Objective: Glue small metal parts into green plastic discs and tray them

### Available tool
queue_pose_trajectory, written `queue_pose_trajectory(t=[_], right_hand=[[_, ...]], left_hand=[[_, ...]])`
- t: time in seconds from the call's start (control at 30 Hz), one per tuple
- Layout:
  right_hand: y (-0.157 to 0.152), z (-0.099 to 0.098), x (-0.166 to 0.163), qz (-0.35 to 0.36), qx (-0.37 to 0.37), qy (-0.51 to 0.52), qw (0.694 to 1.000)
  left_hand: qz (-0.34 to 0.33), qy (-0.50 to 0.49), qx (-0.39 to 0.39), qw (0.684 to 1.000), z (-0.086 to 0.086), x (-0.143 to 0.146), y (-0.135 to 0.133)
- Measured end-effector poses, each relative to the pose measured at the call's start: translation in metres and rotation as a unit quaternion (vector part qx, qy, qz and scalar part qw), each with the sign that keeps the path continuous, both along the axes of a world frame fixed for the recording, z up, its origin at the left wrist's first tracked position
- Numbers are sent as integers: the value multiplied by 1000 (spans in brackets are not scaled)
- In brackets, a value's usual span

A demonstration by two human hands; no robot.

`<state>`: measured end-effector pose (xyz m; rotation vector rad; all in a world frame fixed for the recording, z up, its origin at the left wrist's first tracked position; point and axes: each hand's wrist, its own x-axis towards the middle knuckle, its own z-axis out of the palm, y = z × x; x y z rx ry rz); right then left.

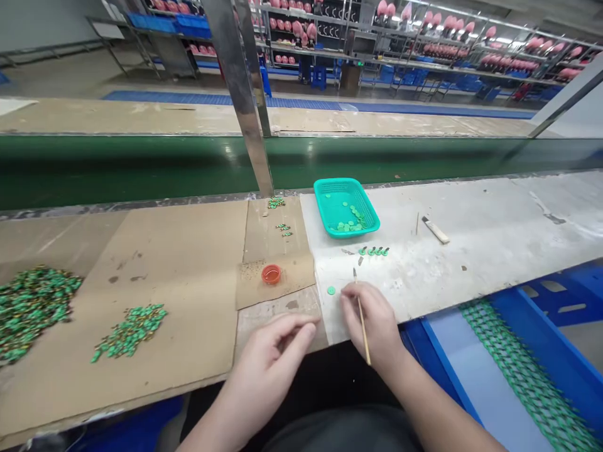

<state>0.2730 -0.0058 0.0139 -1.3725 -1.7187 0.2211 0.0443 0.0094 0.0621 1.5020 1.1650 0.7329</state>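
Note:
My right hand [372, 323] rests on the white bench top and pinches a thin brush [360, 317], its dark tip pointing away from me. A small green disc [331, 290] lies just left of that hand. My left hand [276, 345] lies at the bench's near edge with its fingers curled loosely and nothing visible in them. A small orange cap [271, 274] sits on cardboard ahead of the left hand. Farther back stand a row of small green pieces [374, 251] and a teal basket [325, 207] holding several green discs.
Two heaps of green parts lie on cardboard at the left, a large heap [28, 307] and a smaller heap [132, 329]. A wooden stick [436, 230] lies right of the basket. A metal post [245, 107] rises behind, before a green conveyor [141, 166]. A blue crate [518, 370] is at lower right.

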Motion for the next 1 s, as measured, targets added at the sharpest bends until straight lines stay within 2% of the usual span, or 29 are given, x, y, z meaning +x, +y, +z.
queue_pose_trajectory(t=[0.1,0.2,0.37,0.47,0.57,0.67,0.73,0.87,1.0], right_hand=[[19,-6,1,-12,-42,-31,999],[28,-6,-6,24,-66,-49,996],[28,2,-22,205,-72,-58,974],[27,6,-27,269,-65,-39,960],[23,10,-23,225,-70,42,971],[21,17,-17,147,-81,119,979],[22,23,-15,124,-75,143,979],[29,30,-18,106,-77,164,978],[35,35,-24,104,-63,149,981]], left_hand=[[44,29,61,997,-3,-24,1],[71,30,79,994,-2,-46,-3],[129,57,129,982,-8,-70,-13],[92,80,206,971,-18,-67,-14],[17,134,343,930,-30,-53,-8],[9,213,421,882,-41,-38,3],[17,253,434,864,-46,-30,9],[30,283,444,850,-49,-24,9],[60,279,436,853,-47,-29,-3]])
